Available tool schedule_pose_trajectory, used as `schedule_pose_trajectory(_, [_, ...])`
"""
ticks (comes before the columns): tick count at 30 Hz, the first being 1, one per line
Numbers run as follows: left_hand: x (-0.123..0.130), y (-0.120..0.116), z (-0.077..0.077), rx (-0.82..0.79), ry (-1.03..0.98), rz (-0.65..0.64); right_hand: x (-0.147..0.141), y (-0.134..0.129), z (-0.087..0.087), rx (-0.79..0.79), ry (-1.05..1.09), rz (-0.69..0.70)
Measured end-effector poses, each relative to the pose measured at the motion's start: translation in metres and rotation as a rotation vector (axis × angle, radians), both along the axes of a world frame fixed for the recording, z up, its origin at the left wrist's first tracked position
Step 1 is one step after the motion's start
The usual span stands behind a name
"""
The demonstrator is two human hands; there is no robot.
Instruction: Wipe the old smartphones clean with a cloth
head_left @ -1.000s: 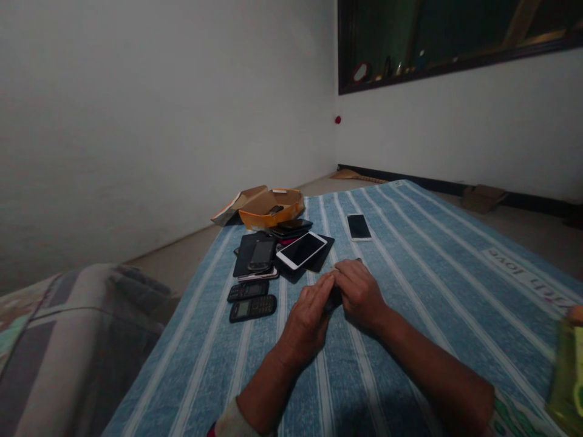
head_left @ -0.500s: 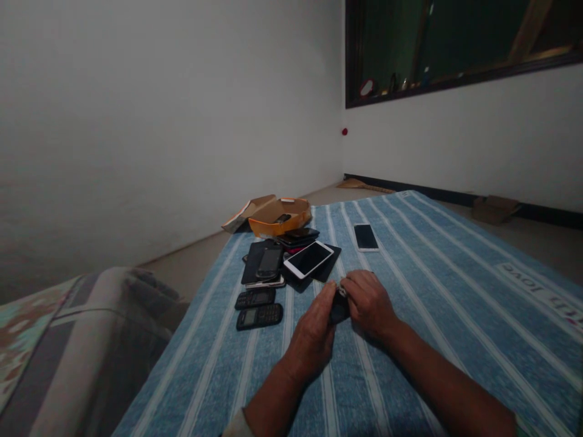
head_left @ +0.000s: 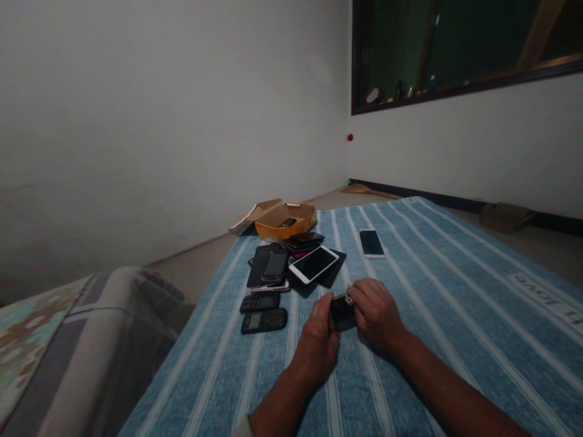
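Observation:
My left hand (head_left: 315, 340) is closed on the left side of a small dark mobile phone (head_left: 344, 315), tilted just above the striped blue cloth. At the phone's upper right corner, my right hand (head_left: 379, 311) pinches a small pale crumpled thing (head_left: 349, 295), too small to make out. Beyond my hands lies a white smartphone (head_left: 314, 264) with a black screen, on top of dark flat devices. Two black keypad phones (head_left: 264, 320) rest side by side to the left. Another white smartphone (head_left: 372, 243) lies alone farther off.
An orange cardboard box (head_left: 286, 230), its lid open, stands behind the phone pile with a small phone inside. A dark touchscreen phone (head_left: 275, 267) lies on the pile's left side. A draped blanket (head_left: 109, 340) is at the left, beyond the striped cloth's (head_left: 218, 376) edge.
The phone in my left hand has tipped so that more of its dark face shows. My right hand has shifted slightly right along its top edge. The whole view has shifted a little.

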State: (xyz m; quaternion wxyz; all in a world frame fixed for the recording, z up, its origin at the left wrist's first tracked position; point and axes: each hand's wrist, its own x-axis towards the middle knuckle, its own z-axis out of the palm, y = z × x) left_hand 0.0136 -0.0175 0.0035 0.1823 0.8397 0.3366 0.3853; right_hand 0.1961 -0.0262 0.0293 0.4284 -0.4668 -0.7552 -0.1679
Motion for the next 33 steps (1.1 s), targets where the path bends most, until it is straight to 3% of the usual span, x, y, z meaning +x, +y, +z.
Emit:
schedule_pose_trajectory(11, [0.008,-0.006,0.014,-0.06,-0.062,-0.015,-0.021,-0.011,0.01,-0.015,0.004,0.091])
schedule_pose_trajectory(20, [0.008,-0.006,0.01,-0.102,-0.018,0.035,0.018,0.004,0.001,-0.088,0.024,-0.129])
schedule_pose_trajectory(24, [0.008,-0.005,0.009,-0.095,-0.019,0.048,0.033,0.01,-0.004,-0.121,0.19,-0.222])
schedule_pose_trajectory(30, [0.007,-0.002,0.006,-0.142,-0.031,0.071,0.041,0.016,-0.009,-0.306,0.69,-0.253])
schedule_pose_trajectory(33, [0.008,0.0,0.005,-0.181,-0.041,0.087,0.044,0.018,-0.013,-0.359,0.751,-0.278])
